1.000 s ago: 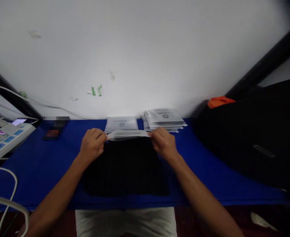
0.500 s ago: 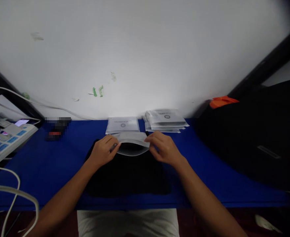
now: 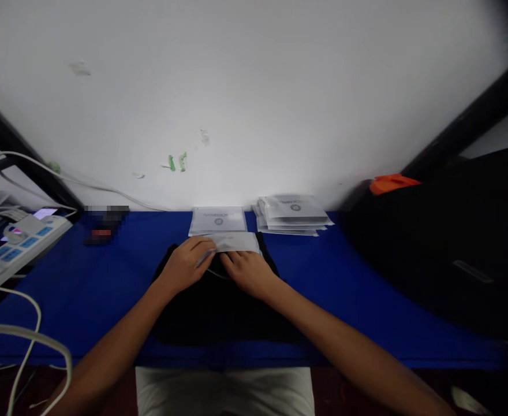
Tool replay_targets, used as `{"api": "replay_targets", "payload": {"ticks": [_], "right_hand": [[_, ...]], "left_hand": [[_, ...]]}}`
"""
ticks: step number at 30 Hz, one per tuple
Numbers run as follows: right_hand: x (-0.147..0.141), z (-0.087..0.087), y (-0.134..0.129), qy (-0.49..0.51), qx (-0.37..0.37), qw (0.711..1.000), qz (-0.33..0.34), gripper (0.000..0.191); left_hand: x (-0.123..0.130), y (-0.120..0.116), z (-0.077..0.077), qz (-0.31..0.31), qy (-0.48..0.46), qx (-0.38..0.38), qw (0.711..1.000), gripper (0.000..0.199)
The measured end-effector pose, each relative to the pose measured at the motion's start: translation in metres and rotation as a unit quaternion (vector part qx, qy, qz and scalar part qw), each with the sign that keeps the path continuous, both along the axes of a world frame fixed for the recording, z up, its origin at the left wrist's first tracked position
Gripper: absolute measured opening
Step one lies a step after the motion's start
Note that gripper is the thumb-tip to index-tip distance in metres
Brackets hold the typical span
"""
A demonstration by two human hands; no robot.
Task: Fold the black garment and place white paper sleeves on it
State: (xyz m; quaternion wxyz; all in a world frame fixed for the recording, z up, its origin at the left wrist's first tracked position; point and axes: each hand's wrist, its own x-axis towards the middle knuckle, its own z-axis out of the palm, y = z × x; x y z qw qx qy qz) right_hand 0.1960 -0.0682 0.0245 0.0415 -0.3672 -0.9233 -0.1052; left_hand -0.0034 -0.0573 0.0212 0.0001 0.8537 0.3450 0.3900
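Now both hands [image 3: 219, 267] pinch pouch [image 3: 235, 242] edge over black cloth [image 3: 223, 306].

place: likely packing workshop | stacked pouches [image 3: 295, 212] | blue table [image 3: 85, 283]

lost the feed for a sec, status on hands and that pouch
Left hand pinching pouch at its left end. Right hand on pouch mouth. Pouch lies on black cloth. Nothing in the way.

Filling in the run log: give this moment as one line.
left hand: grips pouch edge | right hand: on pouch mouth | pouch: over black cloth | table: blue
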Motion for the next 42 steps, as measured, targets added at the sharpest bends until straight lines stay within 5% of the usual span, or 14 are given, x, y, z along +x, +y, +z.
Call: {"api": "replay_targets", "payload": {"ticks": [4, 8, 16, 23, 27, 31, 34, 37, 39, 42], "right_hand": [[0.021, 0.019, -0.014, 0.047, -0.028, 0.990, 0.127, 0.020], [0.038, 0.023, -0.028, 0.089, -0.049, 0.985, 0.141, 0.033], [0.061, 0.000, -0.051, 0.113, -0.161, 0.970, 0.145, 0.047], [0.077, 0.000, -0.068, 0.152, -0.229, 0.953, 0.130, 0.059], [0.071, 0.002, -0.078, 0.149, -0.225, 0.959, 0.087, 0.074], [0.059, 0.003, -0.086, 0.093, -0.196, 0.975, 0.045, 0.068], [0.054, 0.002, -0.089, 0.056, -0.177, 0.982, 0.045, 0.046], [0.054, 0.004, -0.084, 0.040, -0.162, 0.985, 0.041, 0.029], [0.055, 0.008, -0.077, 0.050, -0.149, 0.986, 0.058, 0.027], [0.059, 0.017, -0.062, 0.103, -0.109, 0.980, 0.133, 0.030]], "left_hand": [[-0.003, 0.000, 0.000, -0.101, 0.081, -0.117, 0.985, 0.033], [-0.004, -0.002, -0.003, -0.125, 0.197, -0.179, 0.956, 0.039], [0.002, 0.000, -0.004, -0.036, 0.293, -0.100, 0.950, 0.016], [-0.011, 0.028, 0.034, 0.137, 0.056, 0.120, 0.982, 0.019], [-0.007, 0.066, 0.026, 0.154, 0.088, 0.020, 0.984, 0.025], [-0.005, 0.102, 0.000, 0.104, 0.179, -0.118, 0.971, 0.019], [-0.003, 0.102, -0.008, 0.086, 0.195, -0.150, 0.965, 0.027], [0.009, 0.069, 0.000, 0.062, 0.167, -0.162, 0.971, 0.042], [0.021, 0.035, 0.009, -0.078, 0.086, -0.221, 0.968, 0.052], [0.041, -0.010, 0.017, -0.246, 0.063, -0.302, 0.919, 0.100]]}}
